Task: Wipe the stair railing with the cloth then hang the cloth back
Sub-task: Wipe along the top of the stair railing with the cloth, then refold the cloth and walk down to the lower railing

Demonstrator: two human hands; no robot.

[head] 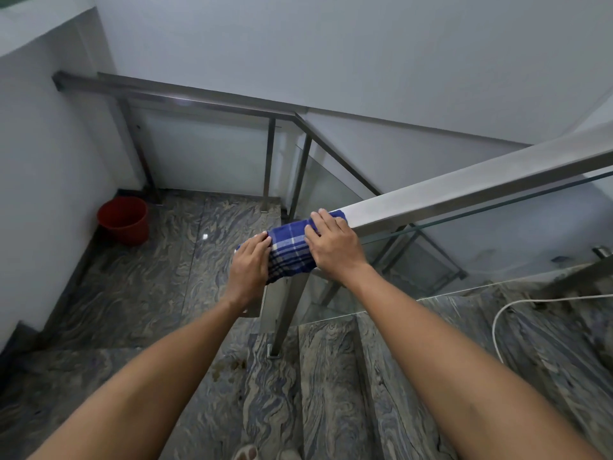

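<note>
Both hands, left (249, 267) and right (333, 242), press cloth (290, 250) onto railing (447, 190); red bucket (123, 220) in corner.

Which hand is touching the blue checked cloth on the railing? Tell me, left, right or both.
Touching, both. The head view shows the left hand and the right hand lying on the blue checked cloth draped over the railing end, fingers on the fabric.

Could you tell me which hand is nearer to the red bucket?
Left. The left hand rests on the cloth's near end, on the bucket's side; the right hand lies farther along the railing.
</note>
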